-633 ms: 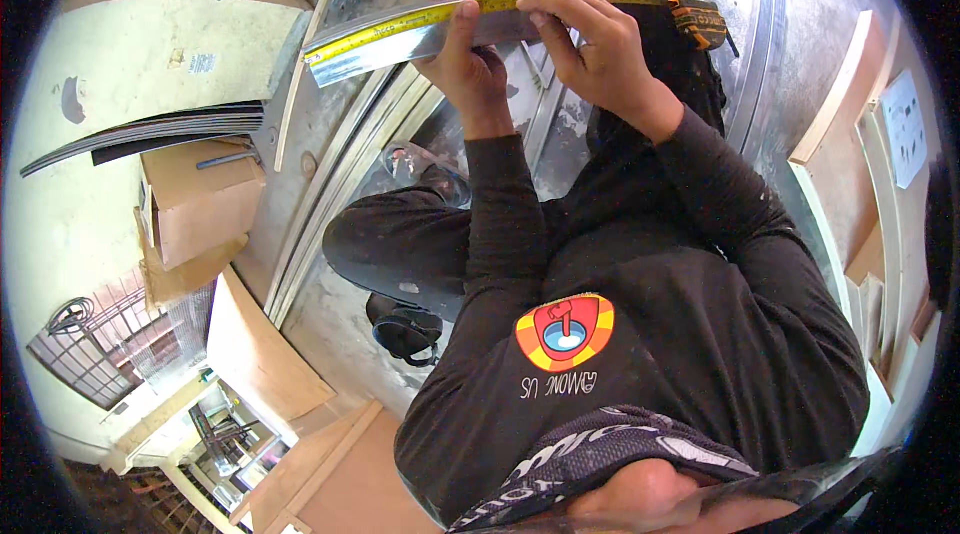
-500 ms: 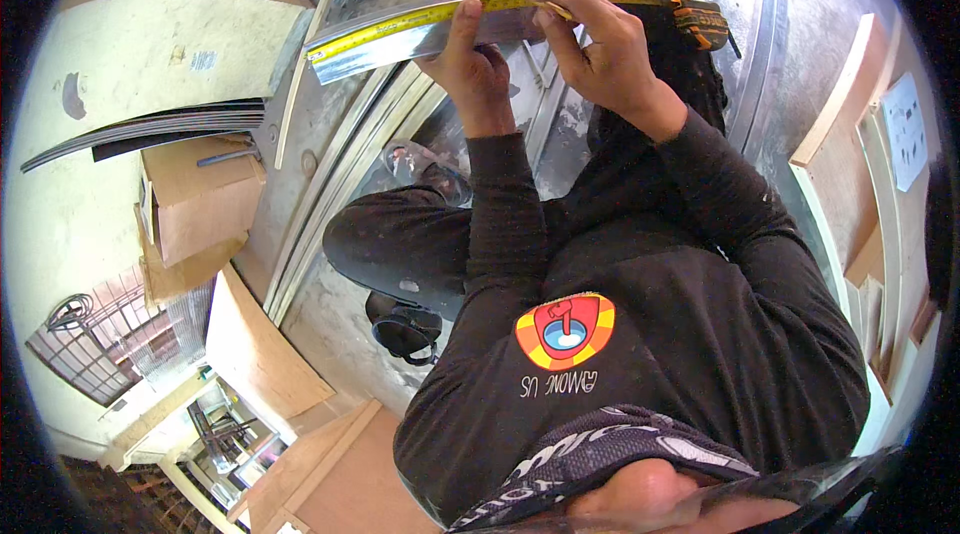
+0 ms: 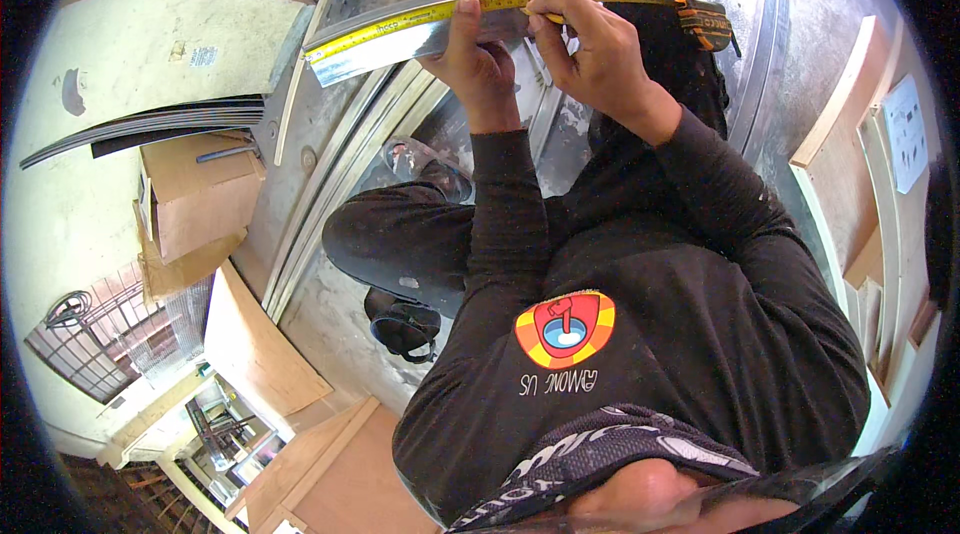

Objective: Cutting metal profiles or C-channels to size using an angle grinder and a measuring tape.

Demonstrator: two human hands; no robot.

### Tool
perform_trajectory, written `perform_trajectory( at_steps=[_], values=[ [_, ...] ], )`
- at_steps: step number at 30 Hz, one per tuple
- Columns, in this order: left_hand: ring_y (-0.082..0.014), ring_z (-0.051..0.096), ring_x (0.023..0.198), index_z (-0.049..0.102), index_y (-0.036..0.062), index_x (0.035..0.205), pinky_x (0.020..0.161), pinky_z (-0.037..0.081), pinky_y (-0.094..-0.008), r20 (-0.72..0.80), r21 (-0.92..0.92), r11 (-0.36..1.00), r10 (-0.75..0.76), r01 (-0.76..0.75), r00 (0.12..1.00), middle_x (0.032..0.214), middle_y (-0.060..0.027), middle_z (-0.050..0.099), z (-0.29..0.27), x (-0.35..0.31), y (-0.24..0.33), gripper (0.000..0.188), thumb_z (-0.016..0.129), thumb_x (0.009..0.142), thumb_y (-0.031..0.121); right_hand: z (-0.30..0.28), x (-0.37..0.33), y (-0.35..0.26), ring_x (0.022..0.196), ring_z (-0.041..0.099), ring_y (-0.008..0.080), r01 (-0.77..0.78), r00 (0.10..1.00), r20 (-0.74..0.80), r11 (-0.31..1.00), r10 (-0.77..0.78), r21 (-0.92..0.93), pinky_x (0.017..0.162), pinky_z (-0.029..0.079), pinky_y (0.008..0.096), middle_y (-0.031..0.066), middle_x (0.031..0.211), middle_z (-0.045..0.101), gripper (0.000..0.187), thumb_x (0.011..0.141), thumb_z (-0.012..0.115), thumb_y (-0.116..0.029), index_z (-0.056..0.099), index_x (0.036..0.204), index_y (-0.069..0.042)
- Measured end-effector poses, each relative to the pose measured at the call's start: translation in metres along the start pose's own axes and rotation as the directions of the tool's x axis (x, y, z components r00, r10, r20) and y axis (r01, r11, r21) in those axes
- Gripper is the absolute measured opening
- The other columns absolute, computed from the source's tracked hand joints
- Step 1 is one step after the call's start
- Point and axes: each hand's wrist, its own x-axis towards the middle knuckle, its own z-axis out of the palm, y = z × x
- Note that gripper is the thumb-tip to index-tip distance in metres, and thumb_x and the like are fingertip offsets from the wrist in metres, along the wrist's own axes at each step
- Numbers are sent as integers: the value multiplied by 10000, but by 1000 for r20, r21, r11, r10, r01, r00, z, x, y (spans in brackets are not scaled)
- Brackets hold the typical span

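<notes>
A shiny metal strip point(image 3: 375, 64) slants across the top, with a yellow tape blade point(image 3: 400, 22) laid along it. My left hand point(image 3: 480, 69) grips the strip from below, its thumb pressing the blade down and fingertips showing over the far edge. In my right hand point(image 3: 605, 54) is a slim yellow pencil point(image 3: 553, 19), pinched between thumb and forefinger, its tip against the metal just below the blade. To the right, the blade runs to its black-and-orange tape measure case point(image 3: 704, 25), which lies by my dark-trousered knee.
Long metal profiles point(image 3: 330, 179) lie on the floor beyond my bent leg, and others point(image 3: 757, 74) at the right. A cardboard box point(image 3: 205, 192) and dark strips point(image 3: 150, 124) are by the left wall. Wooden panels point(image 3: 850, 134) lean at the right; a black cap-like item point(image 3: 402, 326) lies near my leg.
My right hand has shifted slightly down and left, and the pencil tip now sits below the tape blade instead of over it. My left hand keeps its grip on the metal strip.
</notes>
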Motion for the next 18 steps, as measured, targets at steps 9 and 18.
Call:
perform_trajectory(
  at_steps=[9,18],
  values=[
    [-280,682,1015,605,-4,1147,997,543,-420,-11,-18,1000,-3,3,1000,1068,-153,685,2,0,1,382,788,814,32,3,0,4,792,745,250,35,999,9,999,-34,-27,712,583,318,126,935,737,173,879,714,-6,664,1044,-22],
    [-271,690,999,609,-9,1138,986,545,-407,-9,-8,1000,-13,13,1000,1053,-150,694,-1,1,0,373,793,817,37,4,-2,5,828,751,282,13,999,43,999,-11,-53,737,589,337,151,952,732,196,884,709,0,646,1069,-16]
  ],
)
